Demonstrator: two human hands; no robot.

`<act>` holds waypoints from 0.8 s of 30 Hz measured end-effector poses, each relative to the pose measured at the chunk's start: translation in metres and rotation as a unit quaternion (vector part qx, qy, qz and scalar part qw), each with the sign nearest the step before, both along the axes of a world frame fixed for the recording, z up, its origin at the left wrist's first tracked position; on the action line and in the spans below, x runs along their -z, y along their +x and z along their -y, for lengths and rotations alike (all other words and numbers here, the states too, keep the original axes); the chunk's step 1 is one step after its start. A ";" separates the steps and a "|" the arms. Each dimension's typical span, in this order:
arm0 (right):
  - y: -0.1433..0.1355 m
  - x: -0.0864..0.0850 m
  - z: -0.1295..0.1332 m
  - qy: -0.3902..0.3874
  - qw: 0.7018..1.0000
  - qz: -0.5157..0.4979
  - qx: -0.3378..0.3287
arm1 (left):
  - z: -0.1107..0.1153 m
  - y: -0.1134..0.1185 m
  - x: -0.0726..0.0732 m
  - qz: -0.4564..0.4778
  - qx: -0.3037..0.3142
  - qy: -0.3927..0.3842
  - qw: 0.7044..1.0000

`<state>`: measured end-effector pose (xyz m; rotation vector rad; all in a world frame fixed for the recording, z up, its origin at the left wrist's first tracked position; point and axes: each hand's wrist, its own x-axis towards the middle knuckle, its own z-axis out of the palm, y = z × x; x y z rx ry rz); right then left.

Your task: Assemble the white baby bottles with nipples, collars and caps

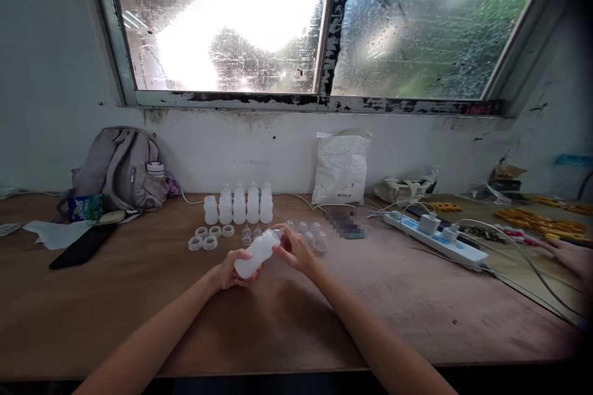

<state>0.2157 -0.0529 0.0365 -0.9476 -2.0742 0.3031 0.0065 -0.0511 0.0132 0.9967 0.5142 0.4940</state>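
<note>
My left hand (236, 268) is closed around the body of a frosted white baby bottle (256, 257), which is tilted with its top toward the upper right. The fingers of my right hand (293, 248) grip the top end of the same bottle; they partly hide what sits on its neck. Behind my hands, several more baby bottles (239, 207) stand upright in a row, most with clear tops. Several white screw rings (210, 242) lie to the left. A few clear teats (246, 236) are just beyond the held bottle, and clear caps (319, 241) stand to the right.
A grey backpack (123, 170), a black phone-like slab (83, 247) and a snack packet (86, 207) are at the left. A white plastic bag (341, 168) leans on the wall. To the right are a power strip (440, 241) with cables and another person's hand (567, 256).
</note>
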 end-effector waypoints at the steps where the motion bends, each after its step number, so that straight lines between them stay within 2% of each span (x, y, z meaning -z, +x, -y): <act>1: 0.002 0.000 -0.003 -0.007 1.000 0.017 0.017 | -0.003 -0.004 -0.001 0.002 -0.013 0.011 1.000; 5: 0.004 -0.003 -0.001 -0.015 0.998 0.030 0.048 | -0.011 -0.015 -0.002 -0.018 -0.038 0.065 0.997; 11: -0.008 -0.010 0.013 -0.023 0.995 -0.098 -0.006 | -0.012 -0.019 0.000 -0.081 -0.021 0.136 0.987; 15: -0.010 -0.010 0.011 -0.008 0.990 -0.138 0.033 | -0.013 -0.021 -0.003 -0.103 -0.009 0.154 0.983; 18: -0.011 -0.009 0.007 -0.035 0.988 -0.144 0.047 | -0.014 -0.025 -0.006 -0.118 -0.006 0.167 0.979; 24: -0.014 -0.007 0.005 -0.122 0.970 -0.206 -0.030 | -0.018 -0.032 -0.006 -0.138 0.001 0.170 0.976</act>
